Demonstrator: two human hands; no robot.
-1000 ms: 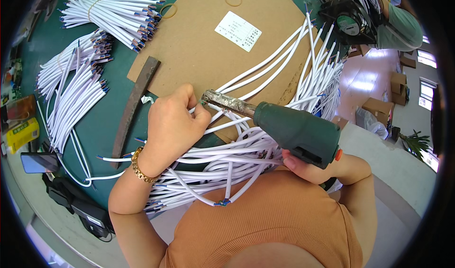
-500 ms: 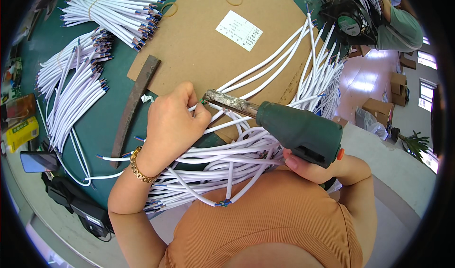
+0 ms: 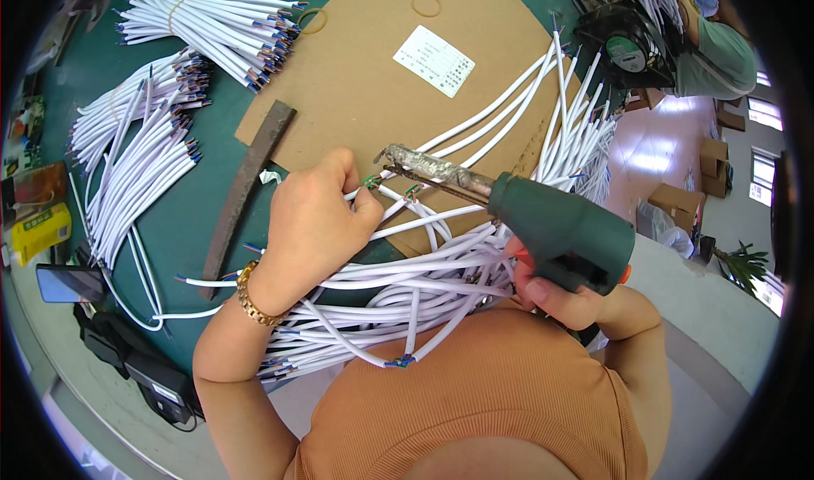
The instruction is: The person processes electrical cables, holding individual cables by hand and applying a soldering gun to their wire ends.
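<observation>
My left hand (image 3: 322, 213) is closed in a pinch on a white cable (image 3: 351, 196), over the table in front of me. Green wire ends (image 3: 370, 181) stick out past its fingertips. My right hand (image 3: 555, 293) grips a dark green soldering gun (image 3: 564, 230), with a finger at its red trigger. The gun's crusted metal tip (image 3: 424, 164) points left, close to the pinched wires but apart from them. Just right of those wires, another joint of bare wires (image 3: 413, 193) shows on the white cables. A heap of white cables (image 3: 381, 315) lies between my forearms and my body.
Bundles of white cables (image 3: 212, 26) with stripped ends lie at the far left. A flat rusty bar (image 3: 246, 200) rests by a brown cardboard sheet (image 3: 339, 73). More cables (image 3: 564, 141) spread at the right, near a black fan (image 3: 623, 47). Another person's arm (image 3: 716, 60) is at the far right.
The soldering gun has drawn back to the right, and its tip has come away from the wires in my left hand. My left hand keeps its pinch.
</observation>
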